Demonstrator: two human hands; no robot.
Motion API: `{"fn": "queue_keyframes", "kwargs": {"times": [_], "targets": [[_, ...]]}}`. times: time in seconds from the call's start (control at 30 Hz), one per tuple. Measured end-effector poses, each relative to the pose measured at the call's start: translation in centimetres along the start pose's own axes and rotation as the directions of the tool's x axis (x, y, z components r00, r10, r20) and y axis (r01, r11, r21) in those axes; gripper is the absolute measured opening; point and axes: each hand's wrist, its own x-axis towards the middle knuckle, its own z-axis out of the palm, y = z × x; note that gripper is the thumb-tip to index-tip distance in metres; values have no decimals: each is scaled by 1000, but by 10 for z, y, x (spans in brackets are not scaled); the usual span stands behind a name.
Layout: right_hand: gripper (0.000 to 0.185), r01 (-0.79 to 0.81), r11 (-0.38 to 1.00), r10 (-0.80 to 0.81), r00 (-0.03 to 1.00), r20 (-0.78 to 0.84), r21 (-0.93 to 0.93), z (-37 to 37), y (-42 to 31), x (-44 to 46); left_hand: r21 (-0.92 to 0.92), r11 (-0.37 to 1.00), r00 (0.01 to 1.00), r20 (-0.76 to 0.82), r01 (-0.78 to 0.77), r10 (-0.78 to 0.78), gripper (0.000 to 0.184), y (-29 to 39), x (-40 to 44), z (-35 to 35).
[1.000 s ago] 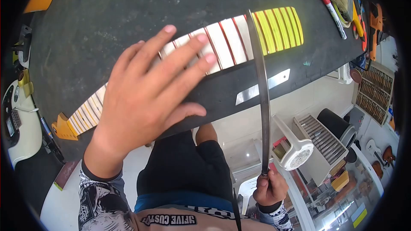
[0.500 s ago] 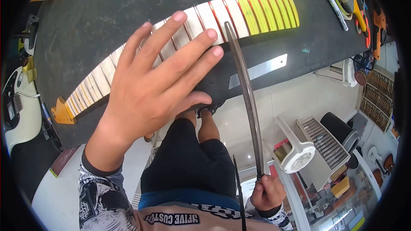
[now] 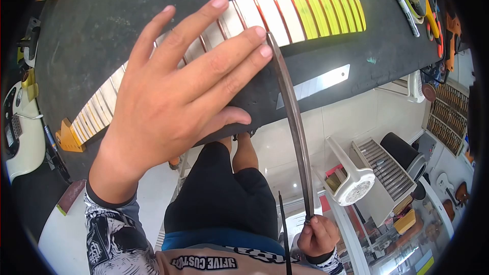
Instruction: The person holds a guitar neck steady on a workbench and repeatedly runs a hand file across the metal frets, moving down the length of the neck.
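A guitar neck [image 3: 277, 12] lies across the dark bench, its fretboard masked with white tape and, at the right end, yellow tape between the frets. My left hand [image 3: 168, 91] rests palm down over its middle, fingers spread, hiding part of the frets. The index fingertip is beside the tip of a long, dark metal file [image 3: 294, 114], at the fretboard's near edge; whether they touch I cannot tell. At the lower right, my right hand [image 3: 319, 235] is closed round the file's near end.
A steel straightedge [image 3: 316, 85] lies near the bench's front edge. At the back right are a red-capped marker [image 3: 400, 2] and orange-handled tools. A white guitar body [image 3: 25, 132] is at the left. A white plastic stool [image 3: 351, 183] stands on the floor, lower right.
The file's tip has drawn back slightly towards me across the fretboard. My left hand's fingertips now sit closer to the tip. The neck appears a little higher in view.
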Motion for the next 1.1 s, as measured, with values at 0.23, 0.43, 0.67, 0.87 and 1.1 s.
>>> {"fn": "queue_keyframes", "kwargs": {"times": [0.23, 0.43, 0.67, 0.87, 1.1], "targets": [[42, -42, 996, 43, 999, 6, -76, -5, -14, 16, -71, 997, 1000, -10, -18, 17, 62, -10, 1, 2], [45, 11, 999, -11, 1000, 4, -43, -4, -26, 78, -165, 986, 998, -56, -29, 20, 62, -14, 1, 6], [43, 20, 1000, -20, 1000, 5, -20, 4, -24, 95, -169, 985, 999, -48, -16, 8, 62, -15, 3, 6], [49, -22, 998, 27, 996, 89, -52, -12, -6, 8, -164, 986, 999, -44, -10, 3, 63, -13, 3, 7], [48, 25, 999, -24, 999, 32, -29, -1, -20, 84, -162, 987, 1000, -29, -12, 8, 63, -13, 4, 5]]}}
